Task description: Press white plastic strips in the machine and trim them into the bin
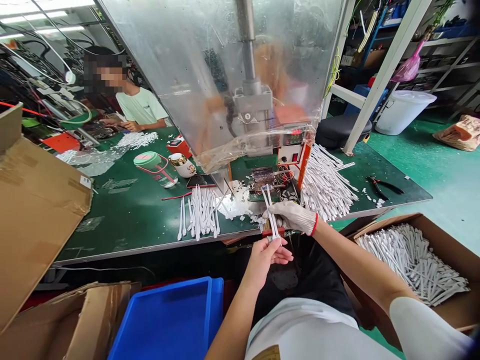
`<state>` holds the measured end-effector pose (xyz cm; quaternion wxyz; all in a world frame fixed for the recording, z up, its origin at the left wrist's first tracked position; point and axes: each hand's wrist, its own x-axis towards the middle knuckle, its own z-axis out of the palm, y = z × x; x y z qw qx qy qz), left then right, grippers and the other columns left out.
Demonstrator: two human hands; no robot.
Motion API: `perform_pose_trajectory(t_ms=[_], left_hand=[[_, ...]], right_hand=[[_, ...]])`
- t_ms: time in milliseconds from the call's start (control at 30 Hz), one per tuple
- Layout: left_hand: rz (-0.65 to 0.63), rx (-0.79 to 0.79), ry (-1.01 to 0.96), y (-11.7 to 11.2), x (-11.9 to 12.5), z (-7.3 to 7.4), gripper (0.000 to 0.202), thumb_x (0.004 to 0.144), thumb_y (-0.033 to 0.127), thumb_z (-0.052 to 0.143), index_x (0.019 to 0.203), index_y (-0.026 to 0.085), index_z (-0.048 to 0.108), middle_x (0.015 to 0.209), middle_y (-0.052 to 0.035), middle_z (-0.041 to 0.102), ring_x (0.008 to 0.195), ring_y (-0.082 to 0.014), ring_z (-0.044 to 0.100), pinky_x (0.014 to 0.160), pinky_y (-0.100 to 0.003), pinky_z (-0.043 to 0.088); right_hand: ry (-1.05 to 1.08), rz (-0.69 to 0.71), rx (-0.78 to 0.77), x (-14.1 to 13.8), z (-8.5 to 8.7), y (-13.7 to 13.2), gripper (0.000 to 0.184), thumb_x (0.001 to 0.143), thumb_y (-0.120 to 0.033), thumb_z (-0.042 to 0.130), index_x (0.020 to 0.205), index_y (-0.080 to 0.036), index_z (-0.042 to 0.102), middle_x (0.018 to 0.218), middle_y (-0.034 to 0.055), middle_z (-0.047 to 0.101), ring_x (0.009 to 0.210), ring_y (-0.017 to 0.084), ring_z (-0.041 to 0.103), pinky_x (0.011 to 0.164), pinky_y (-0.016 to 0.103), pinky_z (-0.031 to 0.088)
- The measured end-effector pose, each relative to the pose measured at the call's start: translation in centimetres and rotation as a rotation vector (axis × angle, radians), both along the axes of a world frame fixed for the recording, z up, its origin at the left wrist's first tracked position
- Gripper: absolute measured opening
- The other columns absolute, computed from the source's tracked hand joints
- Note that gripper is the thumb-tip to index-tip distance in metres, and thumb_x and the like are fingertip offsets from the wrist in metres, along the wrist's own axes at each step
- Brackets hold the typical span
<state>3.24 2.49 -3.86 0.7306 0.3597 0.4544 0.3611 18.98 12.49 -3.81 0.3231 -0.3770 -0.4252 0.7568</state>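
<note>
A pair of thin white strips with wider ends stands nearly upright between my hands. My left hand, bare, pinches their lower ends between thumb and fingers. Higher up, my right hand, in a white knit glove with a red cuff, closes on the same strips from the right. Just beyond their upper ends lies the dark metal fixture of a press, with white scraps scattered around it. To the left, a small bunch of similar strips lies at the table's front edge.
A large pile of strips and pliers lie on the right. A cardboard box holds more strips. A clear guard hangs ahead. Left are a cup, cardboard, a blue tray and a co-worker.
</note>
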Motion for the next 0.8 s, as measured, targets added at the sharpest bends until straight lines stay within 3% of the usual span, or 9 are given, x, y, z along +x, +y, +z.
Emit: perform_pose_trajectory(t_ms=[133,367,800], left_hand=[[-0.013,-0.009,0.016,-0.2,0.1,0.0,0.044,0.082,0.05,0.067,0.094,0.008,0.067,0.07,-0.0107,0.074,0.068,-0.0212,0.074,0.063,-0.025,0.055],[-0.036,-0.035,0.043,0.7,0.3,0.1,0.05,0.082,0.058,0.063,0.087,0.008,0.069,0.066,-0.0111,0.073,0.061,-0.0217,0.072,0.056,-0.025,0.054],[-0.024,-0.026,0.076,0.7,0.6,0.0,0.054,0.08,0.061,0.062,0.084,0.008,0.069,0.064,-0.0112,0.073,0.057,-0.0212,0.071,0.053,-0.025,0.053]], right_hand=[[0.01,-0.007,0.008,0.3,0.5,-0.2,0.036,0.077,-0.044,0.078,0.089,-0.011,0.077,0.084,0.0078,0.069,0.048,0.004,0.047,0.038,0.012,0.033],[-0.023,-0.146,-0.144,-1.0,-1.5,0.8,0.018,0.084,-0.026,0.067,0.079,-0.01,0.073,0.068,0.0061,0.067,0.042,0.004,0.044,0.036,0.014,0.034],[-0.031,-0.186,-0.178,-1.3,-0.7,1.1,0.018,0.085,-0.023,0.067,0.073,-0.01,0.068,0.062,0.0047,0.064,0.04,0.004,0.042,0.034,0.014,0.031]])
